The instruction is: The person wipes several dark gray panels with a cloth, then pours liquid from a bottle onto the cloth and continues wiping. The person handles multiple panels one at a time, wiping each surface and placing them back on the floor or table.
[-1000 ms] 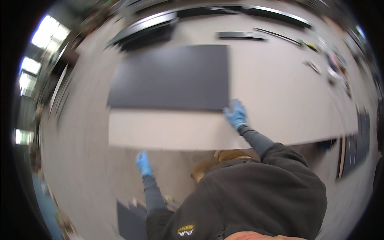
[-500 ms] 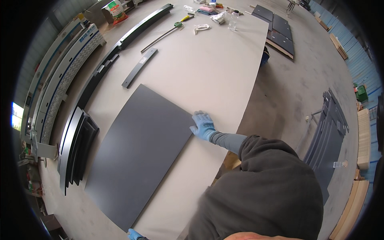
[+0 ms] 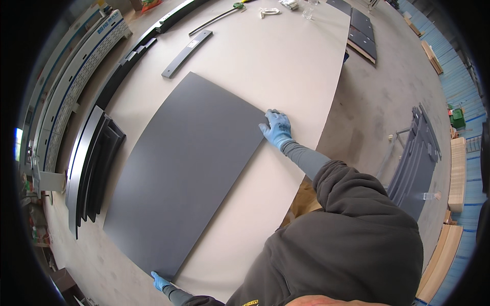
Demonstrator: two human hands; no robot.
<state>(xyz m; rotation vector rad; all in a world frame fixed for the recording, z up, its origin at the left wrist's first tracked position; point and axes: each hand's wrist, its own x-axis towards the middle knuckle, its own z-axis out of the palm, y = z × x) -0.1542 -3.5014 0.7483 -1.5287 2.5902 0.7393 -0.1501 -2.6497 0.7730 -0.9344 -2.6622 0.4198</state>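
Observation:
A large flat dark-grey panel [image 3: 184,168] lies slantwise on the pale tabletop [image 3: 275,76]. My right hand [image 3: 278,130], in a light-blue work glove, grips the panel's right corner, fingers at its end and thumb by the near edge. At the opposite end, my left hand [image 3: 160,281], gloved the same way, holds the bottom corner; part of its fingers is hidden. Beyond the panel, a short grey metal strip with holes [image 3: 187,53] rests apart from both hands.
A stack of dark angled profiles [image 3: 94,168] stands along the table's left side, with long dark rails [image 3: 127,64] beyond it. A thin rod [image 3: 214,20] lies at the far end. Grey panels lean on a stand [image 3: 416,163] at right. More dark panels [image 3: 361,30] lie behind.
The view has shifted, so the panel and both hands sit higher in the picture. Both hands keep to the same corners of the panel. More of my left forearm shows.

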